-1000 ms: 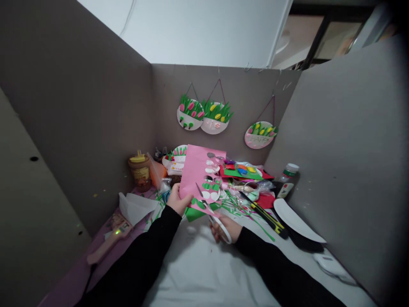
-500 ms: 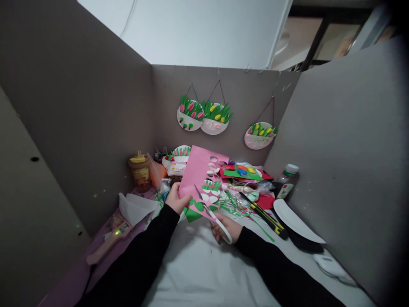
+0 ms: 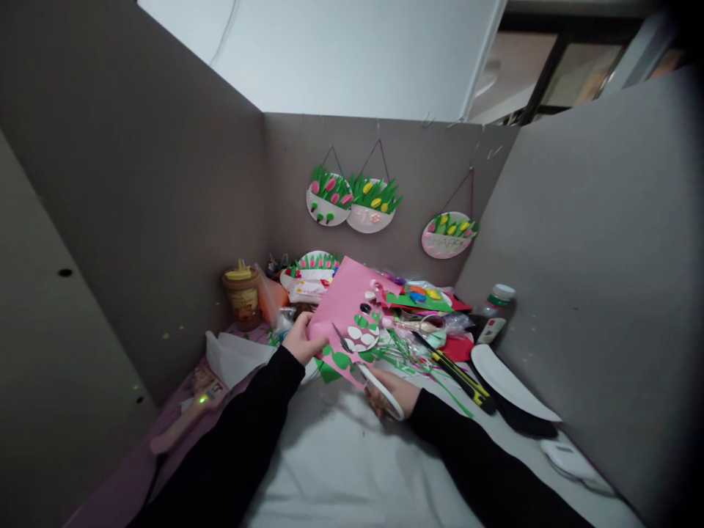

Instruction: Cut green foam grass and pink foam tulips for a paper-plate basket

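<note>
- Head view: the left hand (image 3: 298, 339) pinches the left edge of a pink sheet (image 3: 346, 304), thumb on its front, and holds it tilted up over the table.
- The sheet has oval holes cut along its right side; green and white scraps show through them.
- The right hand (image 3: 391, 391) is closed in the white handles of the scissors (image 3: 367, 372), just below the sheet's lower edge.
- The scissor blades point up and left and lie against the sheet's lower part; whether they are apart or together I cannot tell.
- The two hands are near each other, with the sheet's lower corner between them; both sleeves are black.
- A white cloth (image 3: 341, 469) covers the table under the forearms.
- Left of the hands lie a white folded paper (image 3: 234, 356) and a pink tool (image 3: 184, 425) with a small green light.
- A yellow-lidded jar (image 3: 240, 295) stands at the back left.
- Right of the hands lie a yellow and black cutter (image 3: 459, 378), a white plate (image 3: 511, 381) and a bottle (image 3: 495, 312).
- Green strips and coloured bits are heaped behind the sheet.
- Three round flower crafts (image 3: 352, 198) hang on the grey back wall (image 3: 396, 139).
</note>
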`<state>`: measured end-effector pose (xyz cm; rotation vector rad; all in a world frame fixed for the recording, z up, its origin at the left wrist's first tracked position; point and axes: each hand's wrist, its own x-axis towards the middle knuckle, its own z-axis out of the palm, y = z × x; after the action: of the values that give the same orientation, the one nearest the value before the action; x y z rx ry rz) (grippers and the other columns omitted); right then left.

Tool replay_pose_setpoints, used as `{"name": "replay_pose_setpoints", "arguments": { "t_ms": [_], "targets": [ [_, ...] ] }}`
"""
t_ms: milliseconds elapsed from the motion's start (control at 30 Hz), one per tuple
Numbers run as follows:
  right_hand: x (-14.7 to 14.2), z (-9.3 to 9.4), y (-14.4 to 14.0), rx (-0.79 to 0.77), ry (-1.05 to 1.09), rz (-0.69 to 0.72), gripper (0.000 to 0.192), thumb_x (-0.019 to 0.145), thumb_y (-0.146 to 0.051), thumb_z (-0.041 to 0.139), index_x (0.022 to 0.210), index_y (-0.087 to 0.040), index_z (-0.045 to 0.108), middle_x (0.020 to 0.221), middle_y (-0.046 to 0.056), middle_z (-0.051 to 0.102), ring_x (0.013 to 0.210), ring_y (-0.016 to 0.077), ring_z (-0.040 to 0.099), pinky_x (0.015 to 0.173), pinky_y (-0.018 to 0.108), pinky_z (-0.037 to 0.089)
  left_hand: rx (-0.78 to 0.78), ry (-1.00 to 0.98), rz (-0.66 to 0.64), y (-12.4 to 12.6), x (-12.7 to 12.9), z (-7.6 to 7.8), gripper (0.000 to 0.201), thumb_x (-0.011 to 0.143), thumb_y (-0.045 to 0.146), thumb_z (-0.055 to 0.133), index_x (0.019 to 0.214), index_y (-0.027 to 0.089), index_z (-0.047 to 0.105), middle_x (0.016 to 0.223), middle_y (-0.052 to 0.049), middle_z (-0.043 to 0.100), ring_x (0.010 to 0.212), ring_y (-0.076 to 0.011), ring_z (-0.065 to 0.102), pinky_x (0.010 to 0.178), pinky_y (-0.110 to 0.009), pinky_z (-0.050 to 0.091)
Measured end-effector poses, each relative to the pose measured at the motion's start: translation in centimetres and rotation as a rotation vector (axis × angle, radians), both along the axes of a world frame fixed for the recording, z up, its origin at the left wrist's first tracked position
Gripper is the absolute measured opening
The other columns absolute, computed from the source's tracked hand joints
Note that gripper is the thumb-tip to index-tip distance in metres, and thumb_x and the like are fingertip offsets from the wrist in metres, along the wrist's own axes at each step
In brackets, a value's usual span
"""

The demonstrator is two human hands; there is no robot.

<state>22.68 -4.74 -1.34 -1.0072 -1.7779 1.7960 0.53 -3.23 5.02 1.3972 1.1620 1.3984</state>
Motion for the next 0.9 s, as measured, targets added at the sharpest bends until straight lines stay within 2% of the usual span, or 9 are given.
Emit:
{"name": "replay_pose_setpoints", "arguments": {
  "t_ms": [200,433,667,900],
  "targets": [
    [0.4,1.0,-0.3,0.042,-0.052,0.022,0.036,0.054,-0.024,0.059,0.086,-0.018,0.045,0.055,-0.008,0.047,0.041,0.0075,0.046,0.037,0.020,0.037,-0.035,0.031,-0.068,-0.2,-0.4,0.6,0.036,0.052,0.013,0.062,0.083,0.017,0.043,0.056,0.008,0.051,0.037,-0.0068,0.048,0.034,-0.018,0.041],
    [0.7,2.2,-0.6,0.049,-0.061,0.044,0.027,0.053,-0.026,0.059,0.072,-0.018,0.042,0.048,-0.009,0.045,0.036,0.0065,0.043,0.033,0.018,0.033,-0.096,0.034,-0.133,-0.4,-0.5,1.0,0.036,0.053,0.012,0.062,0.082,0.017,0.041,0.054,0.008,0.051,0.037,-0.0085,0.049,0.032,-0.020,0.042],
    [0.9,1.7,-0.4,0.030,-0.085,0.036,0.026,0.054,-0.027,0.058,0.071,-0.018,0.041,0.047,-0.009,0.047,0.035,0.0071,0.045,0.032,0.018,0.034,-0.128,0.029,-0.172,-0.2,-0.8,1.0,0.038,0.054,0.012,0.062,0.084,0.017,0.040,0.053,0.008,0.052,0.036,-0.0091,0.049,0.031,-0.021,0.043],
    [1.3,0.9,0.2,-0.010,-0.116,0.044,0.021,0.053,-0.017,0.052,0.070,-0.018,0.040,0.045,-0.010,0.046,0.033,0.0073,0.045,0.031,0.017,0.033,-0.130,0.063,-0.179,-0.4,-0.9,1.1,0.038,0.054,0.012,0.061,0.085,0.016,0.039,0.054,0.009,0.051,0.036,-0.0081,0.049,0.032,-0.020,0.043]
  ]
}}
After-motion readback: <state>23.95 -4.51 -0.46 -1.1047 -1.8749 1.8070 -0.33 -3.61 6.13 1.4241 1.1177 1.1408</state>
